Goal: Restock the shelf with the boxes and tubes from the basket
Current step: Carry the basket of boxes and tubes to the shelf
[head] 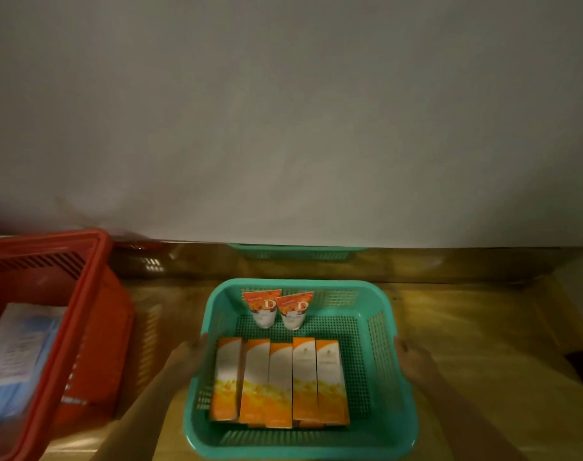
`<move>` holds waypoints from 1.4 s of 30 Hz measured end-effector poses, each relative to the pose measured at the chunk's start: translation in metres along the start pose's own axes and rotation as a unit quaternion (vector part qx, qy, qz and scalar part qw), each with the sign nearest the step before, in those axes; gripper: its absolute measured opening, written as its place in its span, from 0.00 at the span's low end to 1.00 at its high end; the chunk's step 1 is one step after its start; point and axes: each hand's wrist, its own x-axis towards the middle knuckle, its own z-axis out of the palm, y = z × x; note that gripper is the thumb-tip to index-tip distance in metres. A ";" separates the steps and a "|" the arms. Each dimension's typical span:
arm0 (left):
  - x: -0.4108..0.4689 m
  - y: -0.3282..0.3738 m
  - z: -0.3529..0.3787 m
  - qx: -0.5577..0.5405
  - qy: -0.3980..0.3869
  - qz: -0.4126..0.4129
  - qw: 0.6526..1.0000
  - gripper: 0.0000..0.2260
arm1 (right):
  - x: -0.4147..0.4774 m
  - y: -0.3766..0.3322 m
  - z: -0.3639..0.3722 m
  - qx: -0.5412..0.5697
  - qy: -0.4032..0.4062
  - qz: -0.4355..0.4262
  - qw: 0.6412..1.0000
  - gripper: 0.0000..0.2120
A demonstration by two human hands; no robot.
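The left hand [187, 359] and right hand [413, 361] grip the basket's [296, 283] side rims; the boxes [278, 380] lie between them, long axes up-frame; tubes [276, 307] sit beyond.

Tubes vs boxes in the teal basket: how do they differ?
The two tubes stand cap-down against the far wall of the teal basket; the five boxes lie flat side by side nearer the front. Tubes are short and tapered; boxes long and rectangular. Both share orange-and-white packaging.
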 end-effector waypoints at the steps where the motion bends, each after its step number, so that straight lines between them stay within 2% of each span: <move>1: 0.001 -0.004 0.000 -0.011 -0.006 0.014 1.000 0.21 | 0.002 0.000 0.001 0.005 0.005 0.003 1.000 0.24; 6: 0.007 -0.007 0.002 -0.022 0.015 0.010 1.000 0.16 | 0.013 0.004 0.010 -0.020 0.014 0.017 1.000 0.20; 9: 0.004 -0.005 -0.002 -0.004 0.030 0.011 0.999 0.15 | 0.009 0.006 0.007 0.002 0.016 0.018 1.000 0.17; 15: -0.040 0.017 -0.040 -0.025 0.054 0.022 0.998 0.13 | -0.039 -0.011 -0.038 0.029 0.013 0.004 0.999 0.17; 23: -0.181 0.096 -0.142 -0.009 0.062 0.048 0.997 0.12 | -0.174 -0.049 -0.168 0.074 0.007 0.001 0.997 0.16; 31: -0.352 0.198 -0.256 0.008 0.070 0.086 0.994 0.13 | -0.338 -0.084 -0.332 0.081 0.056 -0.019 0.995 0.12; 37: -0.464 0.252 -0.317 0.024 0.029 0.125 0.991 0.12 | -0.460 -0.078 -0.432 0.137 0.074 0.010 0.988 0.13; 40: -0.507 0.276 -0.332 0.040 0.007 0.157 0.987 0.14 | -0.514 -0.065 -0.465 0.133 0.092 0.021 0.987 0.12; 42: -0.532 0.289 -0.336 0.049 -0.002 0.179 0.983 0.13 | -0.545 -0.053 -0.477 0.159 0.115 0.013 0.981 0.16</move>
